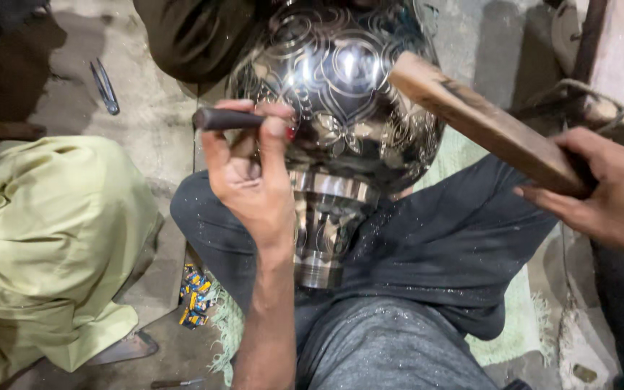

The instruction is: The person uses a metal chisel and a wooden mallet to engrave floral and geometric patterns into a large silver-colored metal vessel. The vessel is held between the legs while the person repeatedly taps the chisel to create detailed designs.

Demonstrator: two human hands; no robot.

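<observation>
1. In the centre of the frame, the left hand (pixel 250 173) pinches a dark metal chisel (pixel 229 119) between thumb and fingers. The fingers are closed around the rod, and the thumb is pressed on its near side.
2. The chisel lies almost horizontal, its long axis running left to right. Its blunt end points to the left of the frame; its working tip is hidden behind the fingers, so I cannot tell if it touches the metal.
3. Just right of this hand and above it is the engraved metal vessel (pixel 341 87), shiny, with floral and circular patterns. It rests on the person's lap, its narrower neck (pixel 323 238) pointing down the frame.
4. At the right edge, the right hand (pixel 608 191) is closed around a wooden mallet handle (pixel 485 123). This handle slants from lower right to upper left, its far end over the vessel.
5. The left hand is much nearer to the vessel; the right is well apart.
6. At the left sits another person in pale green cloth (pixel 52 231); pliers (pixel 104 87) lie on the floor in the upper left.
</observation>
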